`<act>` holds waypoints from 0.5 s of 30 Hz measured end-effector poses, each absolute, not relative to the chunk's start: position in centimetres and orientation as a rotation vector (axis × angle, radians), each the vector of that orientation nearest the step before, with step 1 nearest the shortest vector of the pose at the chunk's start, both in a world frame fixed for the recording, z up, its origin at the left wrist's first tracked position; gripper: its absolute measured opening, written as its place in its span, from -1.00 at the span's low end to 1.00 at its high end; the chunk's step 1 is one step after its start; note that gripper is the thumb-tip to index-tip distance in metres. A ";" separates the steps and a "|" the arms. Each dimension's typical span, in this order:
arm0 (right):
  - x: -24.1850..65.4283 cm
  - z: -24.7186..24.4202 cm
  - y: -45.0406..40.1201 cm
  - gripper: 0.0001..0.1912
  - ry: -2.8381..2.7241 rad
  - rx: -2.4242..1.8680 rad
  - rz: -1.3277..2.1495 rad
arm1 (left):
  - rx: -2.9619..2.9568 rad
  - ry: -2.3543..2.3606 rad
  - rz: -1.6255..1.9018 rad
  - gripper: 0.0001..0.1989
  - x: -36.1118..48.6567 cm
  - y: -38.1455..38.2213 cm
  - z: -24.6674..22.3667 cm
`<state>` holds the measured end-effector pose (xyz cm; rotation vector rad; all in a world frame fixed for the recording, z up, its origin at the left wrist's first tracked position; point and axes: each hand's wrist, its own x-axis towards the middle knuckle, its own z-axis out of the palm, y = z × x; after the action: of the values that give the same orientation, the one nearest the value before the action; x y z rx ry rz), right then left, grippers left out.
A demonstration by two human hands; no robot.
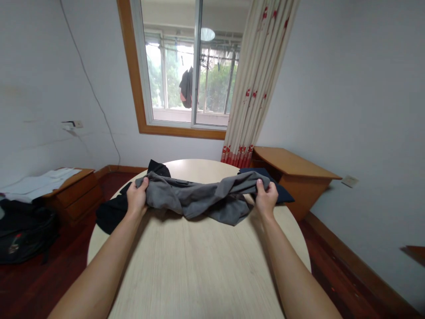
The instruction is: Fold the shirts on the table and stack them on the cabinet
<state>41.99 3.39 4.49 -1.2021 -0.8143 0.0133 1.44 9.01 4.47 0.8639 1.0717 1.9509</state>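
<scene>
A crumpled grey garment [195, 201] is stretched sideways between my two hands over the round table [195, 266]. My left hand [137, 197] is closed on its left end, thumb on top. At the right end, my right hand [265, 197] pinches the cloth with the thumb pressed over it. The middle sags in folds toward the tabletop; whether it touches there I cannot tell. The kind of garment does not show. Black cloth [113, 215] lies beyond and beside my left hand, and dark navy cloth [282, 193] lies behind my right hand.
A wooden desk [292, 161] stands behind the table at the right. To the left are a low wooden cabinet [78, 195] with papers [43, 184] and a black bag [26, 230] on the floor. A curtain [255, 84] hangs beside the window [172, 88].
</scene>
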 end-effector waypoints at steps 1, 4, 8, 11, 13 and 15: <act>41.5 4.6 3.2 -0.55 -0.855 -1.205 0.008 | 0.803 1.023 1.955 -0.57 1.8 8.9 4.5; 40.2 4.7 2.7 -0.56 -1.087 -1.223 0.083 | 0.683 0.880 1.909 -0.71 3.0 8.5 4.6; 37.7 3.5 2.1 -0.42 -1.612 -1.229 0.327 | 0.705 0.727 1.744 -0.86 5.5 7.5 4.5; 34.8 2.0 1.8 0.03 -1.904 -1.197 0.460 | 0.825 0.680 1.631 -0.82 8.2 5.8 3.9; 32.9 1.2 1.6 0.17 -2.019 -1.167 0.446 | 0.938 0.638 1.494 -0.69 10.0 4.3 3.4; 31.6 0.8 1.5 0.03 -2.064 -1.142 0.411 | 1.054 0.603 1.331 -0.54 11.3 2.9 3.1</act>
<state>31.56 1.52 0.82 -1.1416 -2.0639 0.4108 11.30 2.94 3.10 1.0544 0.6032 1.3311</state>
